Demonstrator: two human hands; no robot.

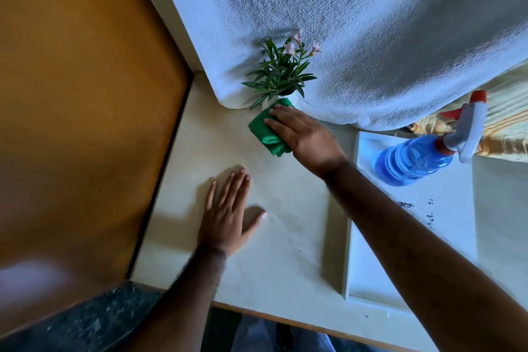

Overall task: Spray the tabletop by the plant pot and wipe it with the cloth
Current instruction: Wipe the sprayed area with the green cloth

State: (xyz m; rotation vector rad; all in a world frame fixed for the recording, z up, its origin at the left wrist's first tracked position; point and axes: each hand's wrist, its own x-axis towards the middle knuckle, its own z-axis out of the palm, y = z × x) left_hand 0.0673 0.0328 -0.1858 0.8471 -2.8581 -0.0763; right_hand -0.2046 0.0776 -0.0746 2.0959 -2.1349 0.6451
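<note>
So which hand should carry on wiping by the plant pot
Right. The right hand already presses the green cloth onto the tabletop beside the plant pot; the left hand lies flat, empty, nearer the body.

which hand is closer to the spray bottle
Right. The right hand presses the green cloth by the plant pot, left of the spray bottle. The left hand lies flat, farther left.
</note>
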